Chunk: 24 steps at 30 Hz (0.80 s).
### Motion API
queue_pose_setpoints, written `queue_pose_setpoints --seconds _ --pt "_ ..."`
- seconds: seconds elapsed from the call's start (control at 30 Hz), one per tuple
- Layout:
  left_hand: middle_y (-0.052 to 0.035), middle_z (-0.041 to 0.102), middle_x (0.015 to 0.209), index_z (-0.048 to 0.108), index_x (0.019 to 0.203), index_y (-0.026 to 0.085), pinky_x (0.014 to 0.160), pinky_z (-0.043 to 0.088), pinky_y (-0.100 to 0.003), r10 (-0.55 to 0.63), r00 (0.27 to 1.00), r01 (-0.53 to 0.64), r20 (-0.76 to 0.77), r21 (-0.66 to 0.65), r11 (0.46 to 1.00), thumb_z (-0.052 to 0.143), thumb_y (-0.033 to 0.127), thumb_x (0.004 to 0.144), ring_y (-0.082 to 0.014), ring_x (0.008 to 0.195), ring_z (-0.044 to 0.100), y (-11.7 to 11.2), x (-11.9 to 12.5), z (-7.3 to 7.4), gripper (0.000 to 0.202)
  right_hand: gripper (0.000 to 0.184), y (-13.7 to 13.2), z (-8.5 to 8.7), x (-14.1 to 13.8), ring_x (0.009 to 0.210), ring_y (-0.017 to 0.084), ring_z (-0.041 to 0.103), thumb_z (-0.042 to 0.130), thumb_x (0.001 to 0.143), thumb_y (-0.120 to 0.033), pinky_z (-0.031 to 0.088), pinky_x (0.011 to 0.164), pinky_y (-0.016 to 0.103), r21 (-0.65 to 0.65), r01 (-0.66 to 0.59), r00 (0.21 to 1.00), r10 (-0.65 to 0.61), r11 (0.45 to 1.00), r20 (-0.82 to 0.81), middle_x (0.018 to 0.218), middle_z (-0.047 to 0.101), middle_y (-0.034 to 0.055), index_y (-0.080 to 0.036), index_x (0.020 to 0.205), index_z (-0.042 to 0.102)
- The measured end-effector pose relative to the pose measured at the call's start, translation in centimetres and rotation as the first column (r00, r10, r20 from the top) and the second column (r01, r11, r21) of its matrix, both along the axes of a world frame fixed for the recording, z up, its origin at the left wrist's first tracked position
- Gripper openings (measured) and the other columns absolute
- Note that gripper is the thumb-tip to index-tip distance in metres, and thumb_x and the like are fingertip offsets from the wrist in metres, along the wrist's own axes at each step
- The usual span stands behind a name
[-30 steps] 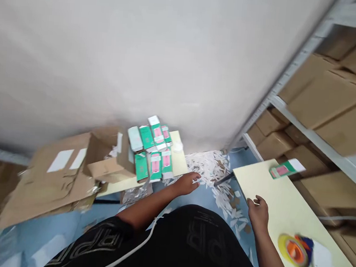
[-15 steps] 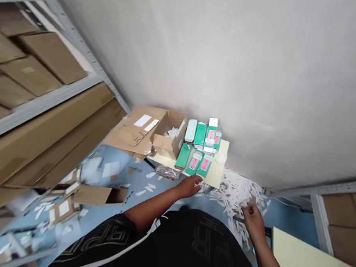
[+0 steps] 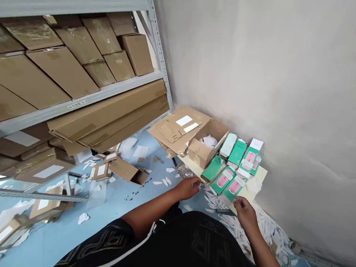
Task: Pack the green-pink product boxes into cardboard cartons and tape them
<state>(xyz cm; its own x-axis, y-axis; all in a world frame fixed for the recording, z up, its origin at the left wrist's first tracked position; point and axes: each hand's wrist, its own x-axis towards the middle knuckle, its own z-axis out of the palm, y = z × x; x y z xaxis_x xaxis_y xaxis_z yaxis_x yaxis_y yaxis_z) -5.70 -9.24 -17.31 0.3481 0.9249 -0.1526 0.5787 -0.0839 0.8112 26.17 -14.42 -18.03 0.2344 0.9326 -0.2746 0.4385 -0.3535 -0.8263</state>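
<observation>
My left hand [image 3: 188, 188] is at the near left edge of a small cream tabletop [image 3: 248, 195], fingers loosely bent and apart, nothing visible in them. Fingers pinched together, my right hand [image 3: 245, 212] is at the near corner of a green box with a pink panel [image 3: 234, 188]; whether it grips the box or something small is unclear. Beside that lies a similar green and pink box [image 3: 223, 179]. Behind them are a plain green box [image 3: 237, 151], a pale box [image 3: 228, 145] and another green and pink box [image 3: 251, 159].
An open carton [image 3: 200, 152] with white paper inside and flattened cardboard [image 3: 178, 123] occupy the table's left end. White paper strips [image 3: 269, 231] cover the floor at right. Loaded shelving [image 3: 107, 91] stands left; an open carton [image 3: 127, 170] lies on the blue floor [image 3: 148, 193].
The view has turned left, showing more shelving. My right hand has moved from above the paper strips to the near corner of a green and pink box. My left hand stays near the table edge.
</observation>
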Motion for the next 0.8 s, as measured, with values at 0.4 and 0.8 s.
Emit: queue_pose_setpoints --seconds 0.4,0.8 --pt "-0.0217 0.034 0.167 0.044 0.157 0.012 0.128 0.016 -0.054 0.09 0.866 0.073 -0.493 0.301 0.951 0.073 0.018 0.075 -0.0403 0.156 0.025 23.1 -23.8 -0.4 0.088 0.042 6.7 2.1 -15.6 0.084 0.027 0.07 0.062 0.079 -0.06 0.054 0.077 0.036 0.0 -0.001 1.0 0.001 1.0 0.022 0.088 0.076 0.0055 -0.022 0.092 0.074" --pt "-0.0246 0.032 0.167 0.042 0.157 0.016 0.123 0.025 -0.052 -0.337 0.709 0.539 -0.619 0.168 0.825 0.078 0.042 0.078 -0.04 0.155 0.03 29.9 -27.6 -5.7 0.091 0.039 7.6 2.8 -19.9 0.081 0.025 0.067 0.061 0.087 -0.059 0.051 0.076 0.034 -0.031 -0.036 0.993 0.039 0.999 0.109 0.083 0.074 0.0031 -0.022 0.096 0.073"
